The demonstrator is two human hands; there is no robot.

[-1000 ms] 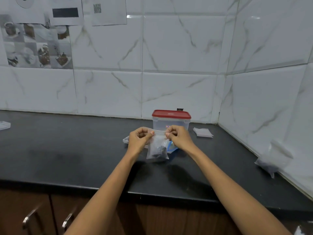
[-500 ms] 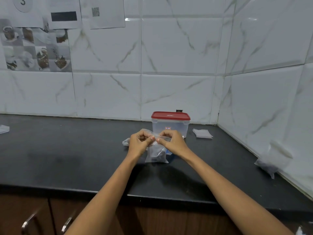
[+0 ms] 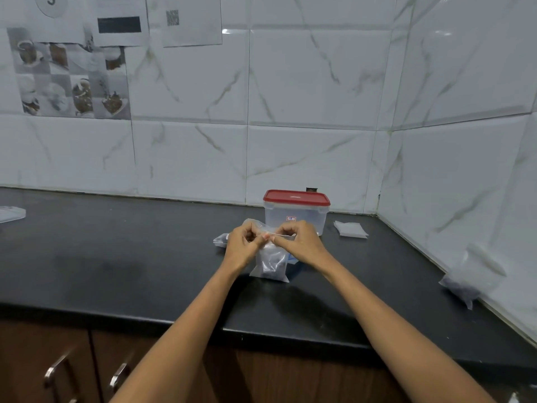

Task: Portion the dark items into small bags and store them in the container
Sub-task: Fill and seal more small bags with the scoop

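While both hands are pinching top edge of small bag (image 3: 270,261), left hand (image 3: 242,245), right hand (image 3: 299,242), sealing step looks underway; next: opening red-lidded container (image 3: 295,213), dropping bag in.

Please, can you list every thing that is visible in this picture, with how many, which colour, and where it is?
small bag: 1, clear with dark items inside, held over the counter in front of the container
container: 1, clear with red lid on, near the back wall
bag stack: 1, whitish, right of the container
large bag: 1, clear, dark contents, against the right wall
counter: 1, black
wall papers: several, white, upper left
left hand: pinches the small bag's top
right hand: pinches the small bag's top
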